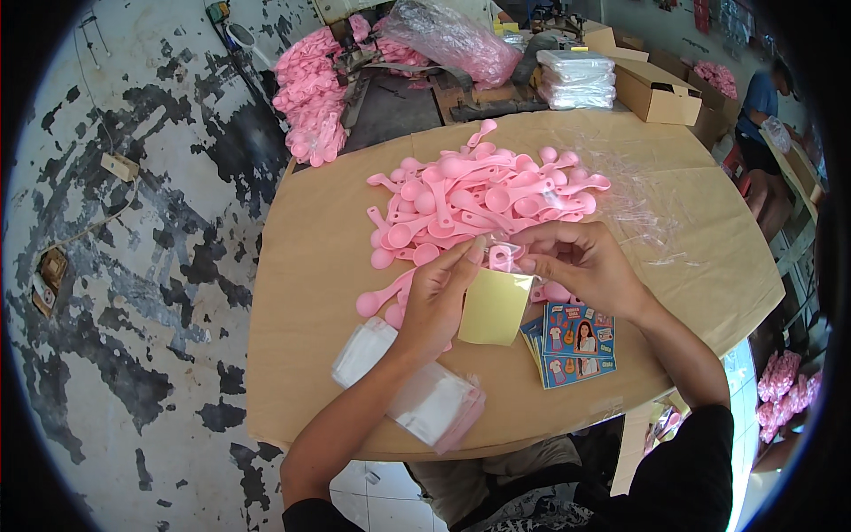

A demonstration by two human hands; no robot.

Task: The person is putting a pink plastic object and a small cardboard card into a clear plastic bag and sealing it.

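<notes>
My left hand [439, 297] and my right hand [581, 262] meet over a brown table [301, 266], both pinching the top of a small clear bag [503, 259]. A yellow card [495, 306] sits inside the bag and hangs below my fingers. Just beyond my hands lies a heap of pink plastic spoons [483, 199]. A stack of blue printed cards [574, 341] lies under my right wrist. A pile of flat clear bags [417, 386] rests beneath my left forearm.
Loose clear film [634, 199] lies at the table's right. Behind are more pink spoons [310, 93], a bag of pink items [452, 40], stacked clear packets [578, 80] and cardboard boxes [658, 93]. Another person [762, 115] stands at far right. A worn painted floor [124, 266] is on the left.
</notes>
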